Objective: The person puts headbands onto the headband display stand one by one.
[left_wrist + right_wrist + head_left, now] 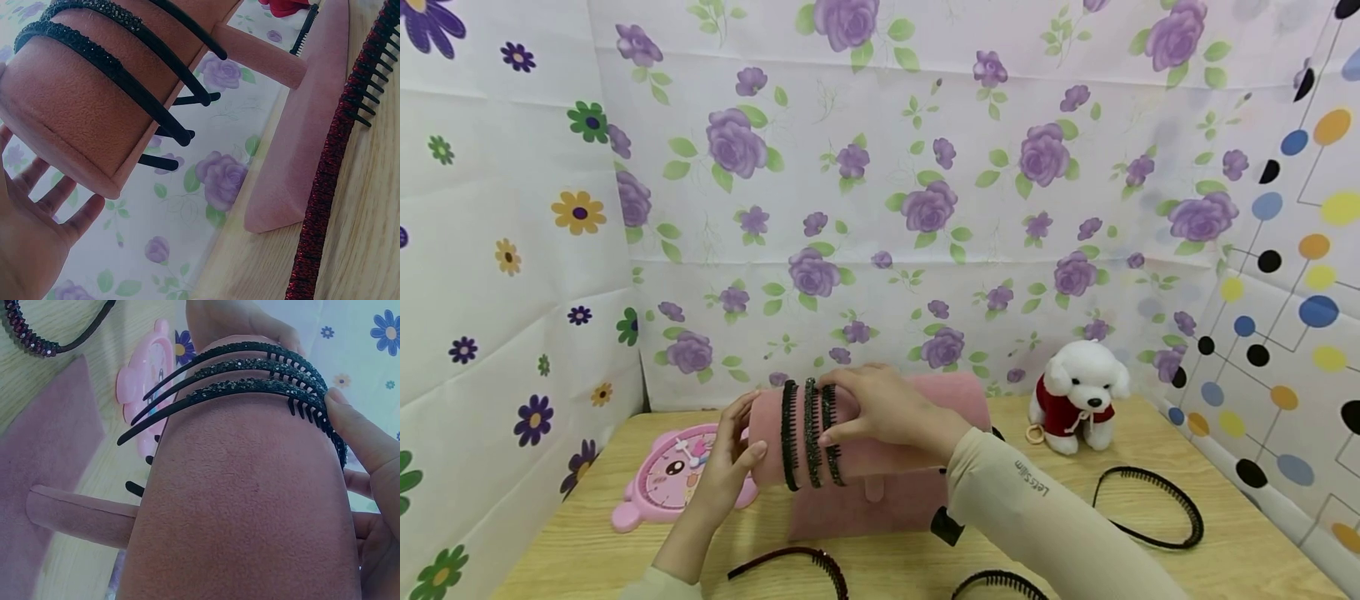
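A pink plush headband stand (951,400), a thick roll on a post above a flat base (865,521), stands mid-table. Three black toothed headbands with sparkling stones sit side by side round the roll's left part: a left one (789,433), a middle one (812,442) and a right one (244,390). My left hand (722,471) grips the roll's left end, thumb in front. My right hand (887,412) reaches over the roll and pinches the right headband, its thumb at the toothed edge in the right wrist view. The headbands' tips stick out below the roll in the left wrist view.
Left of the stand lies a pink cartoon clock (658,479). A white plush dog (1082,396) in red sits at the back right, a small ring (1034,433) beside it. Loose on the table are a dark red headband (325,169), a black headband (1197,521) and another at front (1000,575).
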`<state>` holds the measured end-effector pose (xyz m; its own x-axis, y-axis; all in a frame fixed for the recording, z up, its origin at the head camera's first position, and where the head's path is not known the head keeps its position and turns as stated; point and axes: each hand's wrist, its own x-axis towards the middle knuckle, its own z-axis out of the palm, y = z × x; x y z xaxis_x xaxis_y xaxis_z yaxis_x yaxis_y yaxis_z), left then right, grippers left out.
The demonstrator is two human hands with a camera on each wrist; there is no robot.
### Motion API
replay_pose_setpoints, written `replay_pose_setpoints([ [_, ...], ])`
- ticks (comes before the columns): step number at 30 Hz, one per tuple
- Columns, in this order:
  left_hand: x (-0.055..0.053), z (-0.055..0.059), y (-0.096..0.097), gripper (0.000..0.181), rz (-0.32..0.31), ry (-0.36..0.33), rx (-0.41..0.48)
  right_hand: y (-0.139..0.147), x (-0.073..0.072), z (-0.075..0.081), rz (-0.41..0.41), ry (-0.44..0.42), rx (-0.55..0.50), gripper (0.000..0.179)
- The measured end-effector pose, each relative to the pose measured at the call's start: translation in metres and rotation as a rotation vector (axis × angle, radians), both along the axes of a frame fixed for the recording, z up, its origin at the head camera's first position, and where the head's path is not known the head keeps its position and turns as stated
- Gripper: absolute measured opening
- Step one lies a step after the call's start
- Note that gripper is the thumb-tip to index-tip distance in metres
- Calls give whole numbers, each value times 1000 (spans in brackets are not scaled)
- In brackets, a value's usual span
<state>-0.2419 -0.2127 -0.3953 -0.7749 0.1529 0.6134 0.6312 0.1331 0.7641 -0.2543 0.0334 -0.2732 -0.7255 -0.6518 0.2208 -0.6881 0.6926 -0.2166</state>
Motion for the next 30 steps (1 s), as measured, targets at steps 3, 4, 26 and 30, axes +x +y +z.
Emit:
replay_pose_setpoints([
  [3, -1, 1, 0, 60, -3, 8, -1, -1, 0, 0, 0, 8, 5, 67],
  [4, -1, 1, -1, 60, -5, 11, 0, -1, 0, 0, 0, 9, 6, 67],
  [26, 0, 1, -1, 59, -18, 20, 7, 23, 19, 16, 64, 4, -60, 64],
  [30, -1, 0, 0, 60, -22, 24, 5, 33, 26, 19, 67, 24, -73, 61],
])
